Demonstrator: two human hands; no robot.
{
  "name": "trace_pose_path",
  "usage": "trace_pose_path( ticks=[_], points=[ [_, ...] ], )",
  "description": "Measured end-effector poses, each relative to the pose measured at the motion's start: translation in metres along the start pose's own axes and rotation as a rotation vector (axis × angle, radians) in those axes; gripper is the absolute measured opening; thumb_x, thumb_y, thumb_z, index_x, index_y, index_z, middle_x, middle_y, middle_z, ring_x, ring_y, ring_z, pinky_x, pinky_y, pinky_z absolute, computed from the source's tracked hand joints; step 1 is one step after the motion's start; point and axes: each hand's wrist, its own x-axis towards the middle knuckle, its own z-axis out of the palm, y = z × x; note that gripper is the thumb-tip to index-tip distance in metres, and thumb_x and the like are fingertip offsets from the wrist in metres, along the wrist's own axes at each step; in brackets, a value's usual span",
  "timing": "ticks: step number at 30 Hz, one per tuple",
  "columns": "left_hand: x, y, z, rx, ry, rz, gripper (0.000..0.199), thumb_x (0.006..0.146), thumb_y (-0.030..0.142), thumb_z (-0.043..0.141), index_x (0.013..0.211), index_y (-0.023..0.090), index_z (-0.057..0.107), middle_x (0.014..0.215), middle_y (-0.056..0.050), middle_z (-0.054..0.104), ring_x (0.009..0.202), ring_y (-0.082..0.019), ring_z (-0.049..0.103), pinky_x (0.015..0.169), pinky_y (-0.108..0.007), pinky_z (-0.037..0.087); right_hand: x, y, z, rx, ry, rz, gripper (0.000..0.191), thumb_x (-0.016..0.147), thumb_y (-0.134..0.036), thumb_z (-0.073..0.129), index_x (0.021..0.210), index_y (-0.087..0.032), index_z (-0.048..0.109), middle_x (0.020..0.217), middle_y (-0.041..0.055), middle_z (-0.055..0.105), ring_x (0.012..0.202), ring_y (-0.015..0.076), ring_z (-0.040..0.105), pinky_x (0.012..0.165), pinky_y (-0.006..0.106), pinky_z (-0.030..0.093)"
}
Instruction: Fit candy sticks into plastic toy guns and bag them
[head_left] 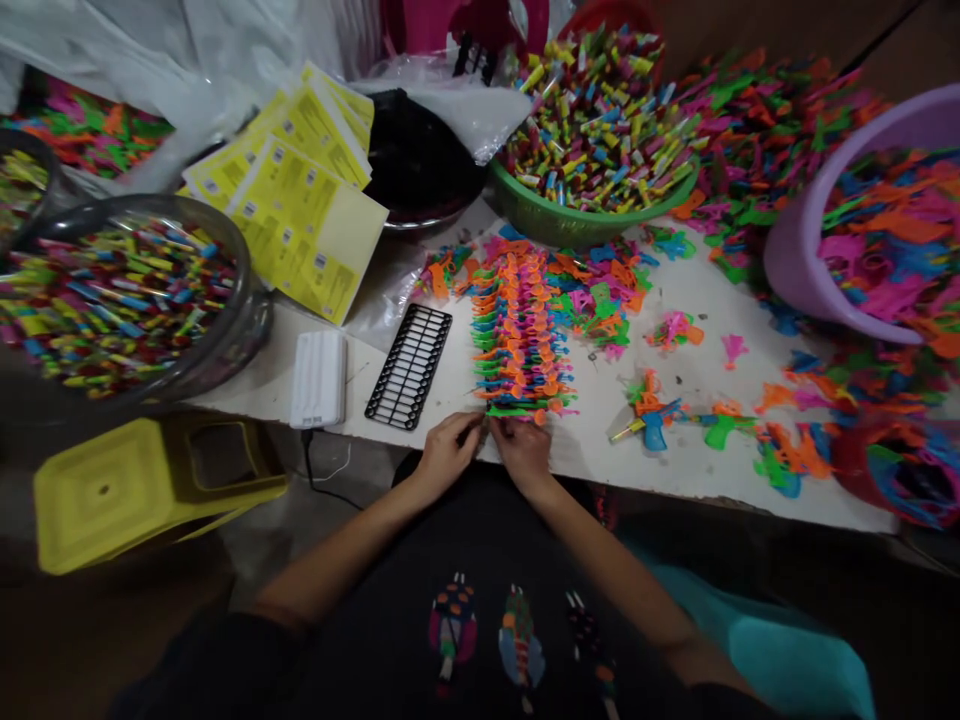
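Observation:
My left hand [450, 448] and my right hand [523, 452] are close together at the near edge of the table. Both have curled fingers, and what they pinch is too small and dark to make out. Just beyond them lies a dense row of small plastic toy guns [517, 330] in orange, pink, green and blue, and my right fingers touch its near end. Left of the row is a black plastic rack [410, 366] with narrow slots. Loose toy guns [654, 428] are scattered to the right.
A white power bank [318, 378] with a cable sits at the table's left. Behind stand a green basin [585, 225] and a grey basin [244, 270] of small coloured tubes, with yellow printed sheets [300, 215] between. A purple bucket [795, 230] of plastic pieces tilts at right; a yellow stool [105, 490] is at left.

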Motion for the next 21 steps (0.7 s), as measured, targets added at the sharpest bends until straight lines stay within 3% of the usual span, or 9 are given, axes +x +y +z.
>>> trace_pose_path(
  ticks=[3,6,9,12,14,16,21],
  points=[
    [0.001,0.002,-0.012,0.034,0.019,0.002,0.018,0.081,0.018,0.048,0.092,0.017,0.062,0.089,-0.006,0.067,0.082,-0.012,0.062,0.074,-0.023,0.050,-0.003,0.003,0.003,-0.039,0.023,-0.025,0.048,0.084,-0.042,0.041,0.049,-0.016,0.061,0.042,0.0040,0.058,0.042,0.0112,0.053,0.047,0.022,0.032],
    [0.017,-0.003,-0.042,0.148,0.114,-0.017,0.019,0.081,0.021,0.047,0.093,0.016,0.062,0.087,-0.006,0.067,0.073,-0.012,0.061,0.067,-0.023,0.049,-0.002,0.003,0.006,-0.006,0.003,0.025,0.045,0.084,-0.042,0.041,0.057,-0.016,0.065,0.045,0.0035,0.060,0.042,0.0108,0.053,0.047,0.022,0.032],
    [0.056,-0.015,-0.082,0.344,0.247,-0.091,0.023,0.080,0.024,0.047,0.096,0.016,0.061,0.089,-0.007,0.065,0.071,-0.014,0.059,0.069,-0.027,0.047,0.001,0.000,0.005,0.016,-0.039,0.086,0.043,0.083,-0.044,0.041,0.062,-0.017,0.068,0.047,0.0026,0.062,0.043,0.0115,0.055,0.047,0.021,0.033],
    [0.105,-0.032,-0.108,0.575,0.329,-0.167,0.026,0.079,0.029,0.050,0.097,0.014,0.061,0.095,-0.012,0.061,0.092,-0.022,0.054,0.085,-0.036,0.040,0.004,-0.001,-0.002,0.019,-0.092,0.085,0.040,0.083,-0.044,0.042,0.070,-0.019,0.070,0.054,0.0031,0.066,0.048,0.0135,0.059,0.048,0.022,0.036],
    [0.133,-0.044,-0.112,0.714,0.300,-0.272,0.034,0.075,0.035,0.055,0.098,0.010,0.060,0.104,-0.018,0.056,0.102,-0.030,0.047,0.087,-0.042,0.037,0.004,0.001,-0.007,0.020,-0.138,0.053,0.037,0.083,-0.042,0.043,0.077,-0.019,0.071,0.062,0.0038,0.069,0.054,0.0148,0.061,0.050,0.022,0.038],
    [0.151,-0.055,-0.109,0.777,0.225,-0.332,0.029,0.075,0.032,0.054,0.091,0.009,0.062,0.104,-0.021,0.056,0.103,-0.033,0.045,0.082,-0.043,0.037,0.002,0.004,-0.012,0.017,-0.179,0.023,0.033,0.083,-0.039,0.042,0.085,-0.020,0.070,0.068,0.0040,0.070,0.059,0.0154,0.063,0.053,0.023,0.040],
    [0.163,-0.071,-0.109,0.792,0.156,-0.429,0.026,0.078,0.025,0.046,0.079,0.010,0.066,0.085,-0.018,0.063,0.089,-0.028,0.054,0.073,-0.036,0.038,-0.002,0.010,-0.018,0.048,-0.218,-0.029,0.032,0.084,-0.030,0.040,0.095,-0.020,0.068,0.078,0.0047,0.071,0.066,0.0152,0.064,0.059,0.022,0.043]
  ],
)
